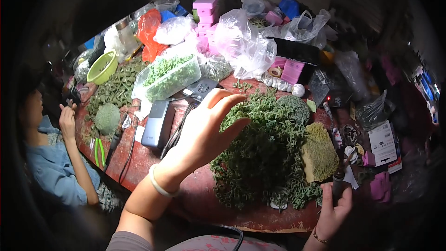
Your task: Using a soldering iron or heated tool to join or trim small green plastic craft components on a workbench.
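Observation:
My left hand is raised over the near left side of a heap of small, curly green plant-like pieces. Its thumb and fingers are apart, with nothing visible between them. At the lower right, my right hand is closed round the black handle of a slim tool, whose thin shaft points up and away. Just beyond that hand, a block covered in yellow-green bits leans on the heap's right side. A dark green bumpy dome lies behind it.
A co-worker sits at the left, near a pale green ball and green-handled pliers. A blue-grey power bank, cables and a clear tub of green pieces stand on the red table. Plastic bags and pink boxes crowd the back.

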A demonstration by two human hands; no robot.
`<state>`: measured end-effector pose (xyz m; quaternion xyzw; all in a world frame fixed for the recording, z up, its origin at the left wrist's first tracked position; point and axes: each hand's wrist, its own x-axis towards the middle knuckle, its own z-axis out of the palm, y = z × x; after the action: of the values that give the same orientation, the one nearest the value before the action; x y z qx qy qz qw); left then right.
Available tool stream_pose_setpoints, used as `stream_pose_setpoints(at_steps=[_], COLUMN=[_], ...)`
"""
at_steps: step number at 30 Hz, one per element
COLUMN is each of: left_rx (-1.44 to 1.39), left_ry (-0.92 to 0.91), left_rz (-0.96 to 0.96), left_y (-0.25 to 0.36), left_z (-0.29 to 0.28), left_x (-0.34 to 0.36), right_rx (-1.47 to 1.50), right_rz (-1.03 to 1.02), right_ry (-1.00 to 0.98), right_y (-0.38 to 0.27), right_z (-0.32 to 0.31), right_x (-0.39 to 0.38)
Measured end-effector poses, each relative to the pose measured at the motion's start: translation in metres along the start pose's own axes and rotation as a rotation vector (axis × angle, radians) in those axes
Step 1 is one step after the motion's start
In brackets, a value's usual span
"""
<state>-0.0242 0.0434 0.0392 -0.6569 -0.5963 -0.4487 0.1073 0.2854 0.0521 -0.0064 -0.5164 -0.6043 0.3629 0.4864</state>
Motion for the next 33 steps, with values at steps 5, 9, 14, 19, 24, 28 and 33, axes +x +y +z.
stream_pose_setpoints(at_steps=[5, 9, 14, 19, 24, 28, 33], left_rx=[-0.127, -0.338, -1.401, -1.425, -1.325, -0.777, -0.831], left_ry=[-0.065, 0.031, -0.413, -0.529, -0.468, -0.358, -0.363], left_rz=[-0.043, -0.183, -0.856, -0.867, -0.747, -0.197, -0.263], left_y=[-0.010, 0.029, 0.041, 0.039, 0.042, 0.041, 0.036], left_z=[0.003, 0.003, -0.001, 0.017, 0.022, 0.020, 0.026], left_x=[-0.016, -0.027, -0.057, -0.065, -0.071, -0.065, -0.072], right_rx=[0.015, -0.035, 0.130, 0.210, 0.185, 0.173, 0.153], right_rz=[-0.034, -0.023, -0.004, -0.045, -0.105, -0.017, -0.048], right_ry=[-0.057, -0.015, -0.174, -0.419, -0.300, -0.256, -0.243], right_y=[-0.002, -0.002, -0.023, -0.043, -0.042, -0.044, -0.037], right_z=[0.008, 0.007, 0.036, 0.054, 0.065, 0.064, 0.061], right_x=[-0.014, -0.017, -0.017, -0.017, -0.019, -0.019, -0.021])
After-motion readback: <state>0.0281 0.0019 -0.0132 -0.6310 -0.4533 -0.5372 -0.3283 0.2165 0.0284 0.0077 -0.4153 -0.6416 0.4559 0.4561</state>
